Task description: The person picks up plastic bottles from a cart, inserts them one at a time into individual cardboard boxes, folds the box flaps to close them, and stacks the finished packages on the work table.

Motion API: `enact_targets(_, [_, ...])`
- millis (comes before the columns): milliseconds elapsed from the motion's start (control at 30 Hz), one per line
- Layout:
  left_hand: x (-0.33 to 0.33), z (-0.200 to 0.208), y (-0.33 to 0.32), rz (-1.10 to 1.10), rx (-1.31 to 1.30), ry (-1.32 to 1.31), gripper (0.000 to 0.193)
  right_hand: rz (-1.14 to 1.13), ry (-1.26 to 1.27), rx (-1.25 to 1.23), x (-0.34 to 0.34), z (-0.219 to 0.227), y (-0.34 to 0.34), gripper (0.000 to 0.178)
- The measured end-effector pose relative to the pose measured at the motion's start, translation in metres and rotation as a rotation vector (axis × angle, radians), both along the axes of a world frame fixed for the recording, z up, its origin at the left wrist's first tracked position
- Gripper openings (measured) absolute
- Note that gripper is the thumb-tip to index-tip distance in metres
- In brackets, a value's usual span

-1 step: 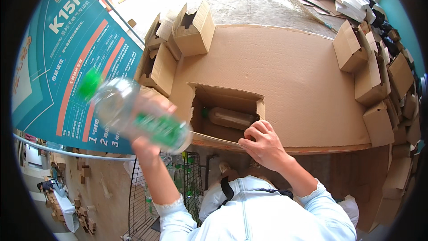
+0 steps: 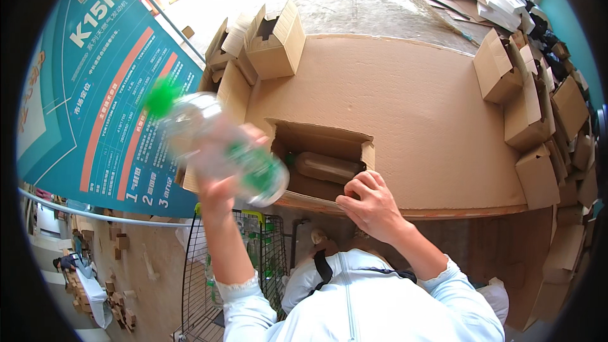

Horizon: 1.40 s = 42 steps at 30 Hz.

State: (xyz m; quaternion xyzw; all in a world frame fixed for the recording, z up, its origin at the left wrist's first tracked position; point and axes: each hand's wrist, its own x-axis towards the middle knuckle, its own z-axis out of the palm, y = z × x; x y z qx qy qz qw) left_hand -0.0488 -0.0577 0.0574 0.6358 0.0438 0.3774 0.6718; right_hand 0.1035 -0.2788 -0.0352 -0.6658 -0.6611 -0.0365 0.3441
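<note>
A clear plastic bottle (image 2: 197, 128) with a green cap and green label is in my left hand (image 2: 221, 193), tilted cap-end up and left, blurred by motion. The hand wraps round its lower half, just left of the open cardboard box (image 2: 323, 130). Inside that box another bottle (image 2: 326, 166) lies on its side, its cap end to the left. My right hand (image 2: 372, 199) has its fingers curled at the box's near right corner, pinching the rim. What the fingertips press on is partly hidden.
The box stands on a cardboard-covered table (image 2: 418, 120). Open boxes (image 2: 275, 44) sit at its far left, more boxes (image 2: 525, 101) along its right. A wire basket (image 2: 202, 266) holding several green-capped bottles stands below at the left. A blue printed banner (image 2: 107, 101) rises at the left.
My left hand has swung the bottle rightward, closer to the box. The right hand and the box have barely moved.
</note>
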Motion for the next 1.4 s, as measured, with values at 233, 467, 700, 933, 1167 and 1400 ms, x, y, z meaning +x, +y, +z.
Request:
enact_targets(233, [0.076, -0.042, -0.006, -0.309, 1.083, 1.078, 0.077, -0.080, 0.013, 0.073, -0.004, -0.007, -0.002, 0.016])
enact_targets(467, [0.094, -0.112, 0.015, -0.911, 1.298, 1.374, 0.096, -0.006, 0.069, 0.044, -0.009, -0.014, 0.001, 0.017])
enact_targets(700, [0.090, -0.151, 0.027, -1.103, 1.311, 1.345, 0.077, -0.057, 0.058, 0.074, -0.011, -0.013, 0.003, 0.016])
enact_targets(933, [0.062, -0.061, 0.004, -0.596, 0.948, 0.962, 0.040, -0.092, 0.094, 0.085, -0.013, -0.010, -0.001, 0.027])
enact_targets(1167, [-0.038, -0.070, 0.013, 0.347, 0.480, 0.351, 0.068, -0.313, 0.409, 0.167, -0.020, -0.026, -0.015, 0.056])
enact_targets(1400, [-0.018, -0.124, 0.028, 0.244, 0.363, 0.657, 0.069, -0.495, 0.531, 0.126, -0.007, -0.026, 0.005, 0.056])
